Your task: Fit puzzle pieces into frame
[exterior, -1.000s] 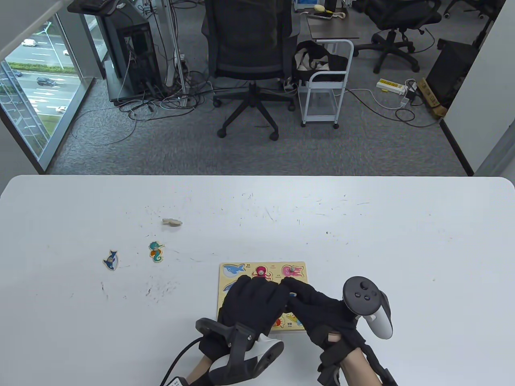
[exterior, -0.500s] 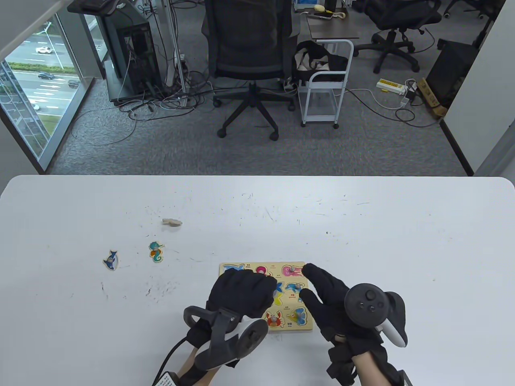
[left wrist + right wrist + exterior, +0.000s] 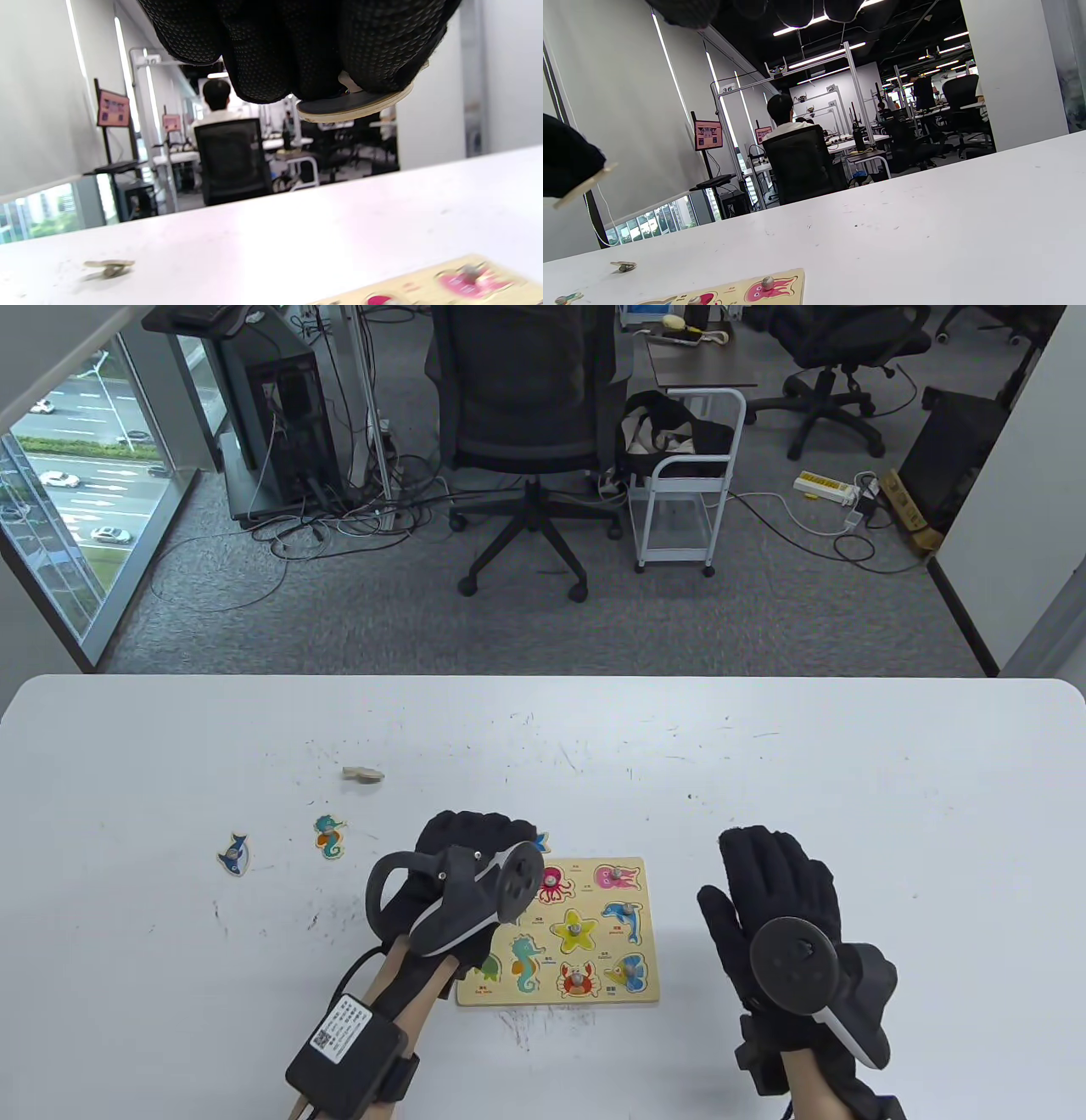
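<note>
The left hand (image 3: 462,848) hovers over the far left corner of the puzzle frame (image 3: 646,933) and grips a flat wooden piece (image 3: 356,103) in its closed fingers; only a blue edge shows in the table view. The right hand (image 3: 776,891) is open and flat, to the right of the frame, holding nothing. To do the step well, I think the piece should be kept level, turned to match the empty slot at the far left, then lowered gently. Three pieces, a fish piece (image 3: 233,853), a seahorse piece (image 3: 329,836) and a face-down piece (image 3: 363,774), lie on the table (image 3: 848,780) to the left.
</note>
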Demonstrator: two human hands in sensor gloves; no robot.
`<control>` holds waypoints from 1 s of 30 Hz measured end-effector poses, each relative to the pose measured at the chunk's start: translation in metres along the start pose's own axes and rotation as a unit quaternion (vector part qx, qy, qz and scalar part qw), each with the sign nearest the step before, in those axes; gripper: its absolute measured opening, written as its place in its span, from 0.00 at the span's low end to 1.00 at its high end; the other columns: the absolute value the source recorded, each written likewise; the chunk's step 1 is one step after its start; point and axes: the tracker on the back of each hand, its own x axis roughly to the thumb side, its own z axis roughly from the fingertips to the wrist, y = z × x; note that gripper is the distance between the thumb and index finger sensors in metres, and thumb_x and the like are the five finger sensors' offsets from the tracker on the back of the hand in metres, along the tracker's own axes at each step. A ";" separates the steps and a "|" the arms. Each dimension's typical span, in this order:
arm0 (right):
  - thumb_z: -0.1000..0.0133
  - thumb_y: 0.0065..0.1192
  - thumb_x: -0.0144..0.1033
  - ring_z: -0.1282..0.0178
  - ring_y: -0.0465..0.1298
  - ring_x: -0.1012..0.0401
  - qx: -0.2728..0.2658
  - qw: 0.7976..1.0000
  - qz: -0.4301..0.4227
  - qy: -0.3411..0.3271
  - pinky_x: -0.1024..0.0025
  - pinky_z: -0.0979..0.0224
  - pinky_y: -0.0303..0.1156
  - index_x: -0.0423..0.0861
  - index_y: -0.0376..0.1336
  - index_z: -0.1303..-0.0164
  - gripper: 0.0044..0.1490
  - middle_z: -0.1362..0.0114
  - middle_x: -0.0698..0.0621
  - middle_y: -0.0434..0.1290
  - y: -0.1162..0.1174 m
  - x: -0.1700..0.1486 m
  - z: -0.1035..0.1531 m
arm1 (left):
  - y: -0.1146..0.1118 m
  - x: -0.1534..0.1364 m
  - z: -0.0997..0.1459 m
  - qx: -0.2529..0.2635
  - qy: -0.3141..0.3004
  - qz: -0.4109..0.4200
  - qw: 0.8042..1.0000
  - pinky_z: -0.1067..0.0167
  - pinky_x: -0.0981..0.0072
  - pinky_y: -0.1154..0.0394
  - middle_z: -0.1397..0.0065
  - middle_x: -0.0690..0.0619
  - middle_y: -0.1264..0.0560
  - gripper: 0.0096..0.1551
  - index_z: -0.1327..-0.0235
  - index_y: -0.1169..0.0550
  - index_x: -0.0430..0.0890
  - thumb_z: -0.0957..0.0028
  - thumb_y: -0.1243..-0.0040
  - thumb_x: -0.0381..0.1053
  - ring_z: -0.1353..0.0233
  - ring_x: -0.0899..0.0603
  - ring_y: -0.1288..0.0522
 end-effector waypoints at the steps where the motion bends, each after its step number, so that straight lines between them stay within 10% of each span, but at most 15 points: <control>1: 0.44 0.58 0.57 0.13 0.59 0.46 0.000 1.000 0.001 0.003 0.41 0.14 0.50 0.57 0.54 0.20 0.41 0.14 0.52 0.59 0.000 -0.001 0.000 | -0.007 0.001 -0.006 -0.012 0.002 -0.011 1.000 0.25 0.53 0.25 0.35 0.67 0.17 0.23 0.43 0.20 0.70 0.52 0.29 0.64 0.30 0.54 0.18; 15: 0.44 0.58 0.57 0.13 0.59 0.46 0.007 1.000 -0.004 0.017 0.42 0.14 0.50 0.57 0.54 0.20 0.41 0.14 0.52 0.60 -0.002 -0.003 -0.002 | -0.097 0.006 -0.040 -0.118 0.013 -0.087 0.989 0.25 0.54 0.24 0.35 0.68 0.17 0.23 0.43 0.20 0.70 0.52 0.30 0.64 0.30 0.54 0.18; 30: 0.44 0.58 0.57 0.13 0.59 0.46 0.011 1.000 -0.003 0.018 0.42 0.14 0.51 0.57 0.54 0.20 0.41 0.14 0.52 0.60 -0.001 -0.004 -0.003 | -0.125 0.012 -0.049 -0.143 0.010 -0.125 0.982 0.25 0.53 0.25 0.35 0.68 0.17 0.23 0.43 0.20 0.71 0.53 0.29 0.64 0.30 0.55 0.18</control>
